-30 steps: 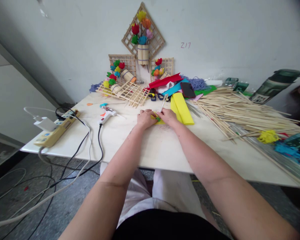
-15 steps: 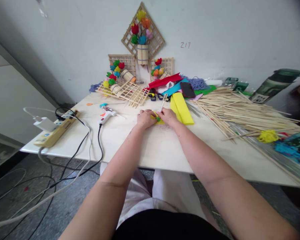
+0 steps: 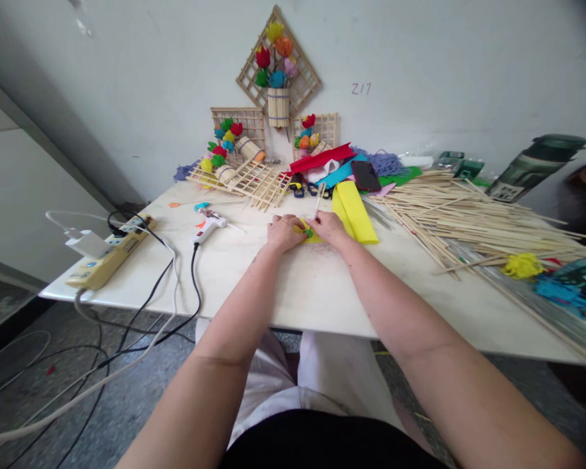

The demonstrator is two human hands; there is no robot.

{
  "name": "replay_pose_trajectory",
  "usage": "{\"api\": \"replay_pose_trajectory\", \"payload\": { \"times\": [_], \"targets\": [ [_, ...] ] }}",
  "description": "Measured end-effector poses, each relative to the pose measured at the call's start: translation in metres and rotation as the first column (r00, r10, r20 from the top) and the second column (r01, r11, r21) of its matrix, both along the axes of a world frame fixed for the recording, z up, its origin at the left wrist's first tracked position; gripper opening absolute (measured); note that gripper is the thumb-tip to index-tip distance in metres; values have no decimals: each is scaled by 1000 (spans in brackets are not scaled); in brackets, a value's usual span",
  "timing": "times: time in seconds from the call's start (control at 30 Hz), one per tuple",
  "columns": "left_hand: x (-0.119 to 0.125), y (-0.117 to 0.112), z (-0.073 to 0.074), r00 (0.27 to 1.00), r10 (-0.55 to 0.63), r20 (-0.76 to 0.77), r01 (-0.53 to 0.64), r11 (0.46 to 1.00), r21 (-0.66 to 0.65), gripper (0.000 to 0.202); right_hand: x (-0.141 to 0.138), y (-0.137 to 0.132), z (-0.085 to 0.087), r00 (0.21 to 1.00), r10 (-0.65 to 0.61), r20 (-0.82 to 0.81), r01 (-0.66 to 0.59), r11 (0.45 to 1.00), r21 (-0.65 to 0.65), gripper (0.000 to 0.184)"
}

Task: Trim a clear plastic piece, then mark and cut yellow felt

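Observation:
A small sheet of yellow crepe paper (image 3: 315, 238) lies on the table between my hands, partly covered by them. On top of it rests a small green piece (image 3: 308, 232), too small to make out exactly. My left hand (image 3: 286, 232) holds the yellow paper down with bent fingers, their tips beside the green piece. Upright in the closed fingers of my right hand (image 3: 330, 228) is a slim white pen-like tool (image 3: 318, 200); its tip is hidden near the green piece. A folded roll of yellow crepe paper (image 3: 354, 213) lies just right of my right hand.
A glue gun (image 3: 209, 228) and a power strip (image 3: 110, 253) with cables stand left. Behind are stick lattices (image 3: 261, 182) with paper flowers, scissors (image 3: 297, 189) and a phone (image 3: 366, 176). Wooden sticks (image 3: 483, 212) and a dark bottle (image 3: 537, 166) occupy the right.
Both hands stay in nearly the same place on the yellow paper. The white pen-like tool leans very slightly differently; the whole view has shifted a little.

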State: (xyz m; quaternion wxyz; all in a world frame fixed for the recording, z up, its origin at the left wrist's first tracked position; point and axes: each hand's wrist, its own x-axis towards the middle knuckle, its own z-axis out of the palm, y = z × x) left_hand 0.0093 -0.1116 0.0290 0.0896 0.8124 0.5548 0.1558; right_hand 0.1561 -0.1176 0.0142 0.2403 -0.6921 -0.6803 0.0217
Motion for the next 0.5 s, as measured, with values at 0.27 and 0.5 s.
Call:
{"api": "replay_pose_trajectory", "payload": {
  "times": [0.27,0.5],
  "targets": [
    [0,1,-1,1000,-5,13,5,1000,7,24,1,-1,-1,1000,10,-15,-10,1000,15,35],
    [0,0,0,1000,0,-1,0,1000,4,25,0,-3,2,1000,1,-10,-1,1000,-6,35]
  ]
}}
